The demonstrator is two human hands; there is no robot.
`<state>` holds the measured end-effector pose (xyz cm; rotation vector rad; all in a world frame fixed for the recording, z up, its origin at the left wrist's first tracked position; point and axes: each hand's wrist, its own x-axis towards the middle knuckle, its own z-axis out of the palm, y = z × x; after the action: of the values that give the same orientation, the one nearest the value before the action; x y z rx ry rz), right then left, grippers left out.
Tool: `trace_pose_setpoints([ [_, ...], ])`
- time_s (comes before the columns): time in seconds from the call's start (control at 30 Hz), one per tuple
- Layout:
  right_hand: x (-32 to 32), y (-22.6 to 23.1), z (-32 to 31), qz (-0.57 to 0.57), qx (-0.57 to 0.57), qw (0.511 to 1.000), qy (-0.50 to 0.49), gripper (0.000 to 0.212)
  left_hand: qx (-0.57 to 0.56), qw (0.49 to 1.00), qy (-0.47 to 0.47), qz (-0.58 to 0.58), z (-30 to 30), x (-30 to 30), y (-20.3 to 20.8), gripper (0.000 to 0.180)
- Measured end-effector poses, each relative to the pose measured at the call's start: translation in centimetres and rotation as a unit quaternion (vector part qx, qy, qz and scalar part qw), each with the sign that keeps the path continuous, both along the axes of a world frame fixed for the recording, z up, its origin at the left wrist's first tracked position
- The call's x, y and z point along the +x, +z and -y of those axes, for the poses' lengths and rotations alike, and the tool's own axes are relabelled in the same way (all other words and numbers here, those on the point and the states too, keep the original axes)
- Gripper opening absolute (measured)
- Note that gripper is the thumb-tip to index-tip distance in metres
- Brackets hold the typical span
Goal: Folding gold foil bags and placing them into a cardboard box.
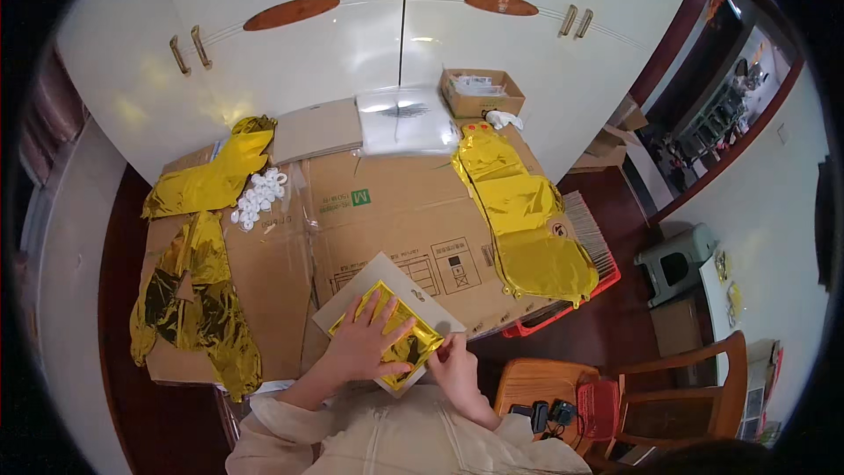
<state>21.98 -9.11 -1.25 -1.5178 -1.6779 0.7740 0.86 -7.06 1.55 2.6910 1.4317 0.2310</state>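
Note:
At the near edge of the cardboard-covered table, a folded piece of gold foil (427, 335) lies on a grey card (381, 272) with a hang hole. My left hand (362, 345) rests flat on the foil, fingers spread. The fingers of my right hand (457, 376) pinch together at the foil's right corner, by the card's edge. To the right lies a long flat gold foil balloon (519, 211), unfolded. Crumpled gold foil (189, 290) and another gold foil piece (215, 174) lie on the left, next to a pile of small white rings (257, 200).
Along the back stand a small cardboard box (483, 95), a stack of clear plastic bags (404, 123) and grey cards (316, 132). White cabinets rise behind. A wooden chair (527, 383) holding a red box and black chargers stands at the right; a red crate (607, 280) juts out beside the table.

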Motion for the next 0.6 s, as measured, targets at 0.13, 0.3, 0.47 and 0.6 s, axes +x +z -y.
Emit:
trace_pose_setpoints([
  [0.13, 0.2, -0.6, 0.1, 0.071, 0.016, 0.997, -0.009, 0.029, 0.007, 1.000, -0.001, -0.005, 0.0, 0.0, 0.0, 0.082],
  [0.3, 0.5, -0.8, 0.3, 0.072, 0.091, 0.993, -0.026, 0.022, 0.016, 1.000, -0.006, 0.003, -0.1, 0.1, -0.1, 0.084],
  [0.47, 1.0, -2.8, 0.3, 0.073, 0.227, 0.971, 0.002, 0.017, 0.021, 1.000, -0.006, -0.005, 0.0, 0.1, -0.2, 0.085],
  [0.6, 1.1, -3.0, 0.7, 0.076, 0.257, 0.963, 0.011, 0.017, 0.016, 1.000, -0.005, -0.015, 0.0, 0.1, 0.0, 0.084],
])
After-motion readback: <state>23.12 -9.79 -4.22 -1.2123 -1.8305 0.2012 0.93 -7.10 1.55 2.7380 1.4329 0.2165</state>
